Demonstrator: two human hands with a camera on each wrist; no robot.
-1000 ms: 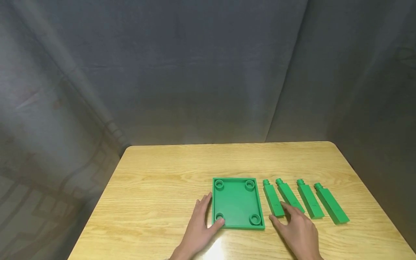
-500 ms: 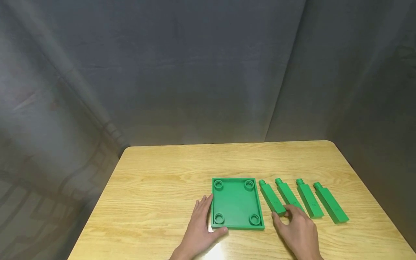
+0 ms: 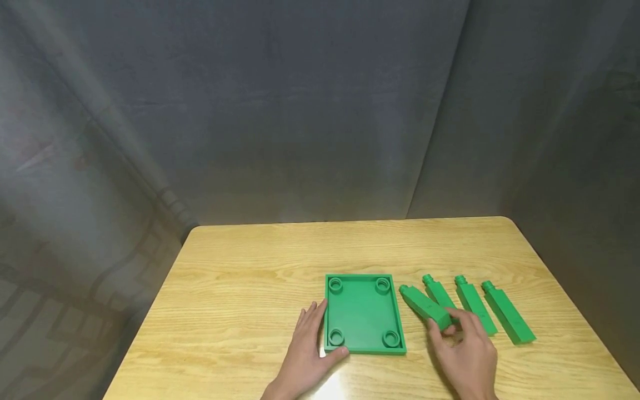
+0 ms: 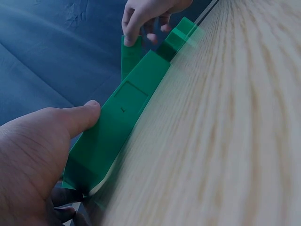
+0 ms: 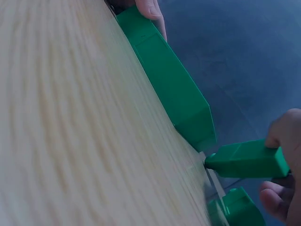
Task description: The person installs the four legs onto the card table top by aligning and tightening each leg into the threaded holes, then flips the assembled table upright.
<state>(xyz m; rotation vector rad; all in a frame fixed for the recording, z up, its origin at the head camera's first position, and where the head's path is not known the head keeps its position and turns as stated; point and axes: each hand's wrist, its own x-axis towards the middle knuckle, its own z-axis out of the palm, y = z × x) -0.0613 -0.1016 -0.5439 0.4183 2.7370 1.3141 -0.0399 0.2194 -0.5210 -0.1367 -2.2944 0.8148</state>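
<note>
A green rectangular tray [image 3: 363, 314] with a round socket in each corner lies on the wooden table [image 3: 250, 278]. My left hand [image 3: 307, 347] rests against its left edge, thumb [image 4: 80, 117] at the near corner, fingers straight. My right hand [image 3: 465, 350] pinches the near end of a green leg block [image 3: 424, 306] and lifts it off the table, its peg end pointing toward the tray. In the right wrist view the lifted green leg block [image 5: 247, 160] hangs beside the tray's side [image 5: 171, 84]. Three more green leg blocks [image 3: 475, 311] lie in a row at the right.
Grey cloth [image 3: 300, 111] hangs behind the table and at both sides. The table's right edge [image 3: 575, 300] runs close to the row of blocks. Bare wood lies to the left of the tray and behind it.
My right hand has taken hold of the leftmost leg block and raised it, swinging it toward the tray. My left thumb slid from the tray's socket to its near edge.
</note>
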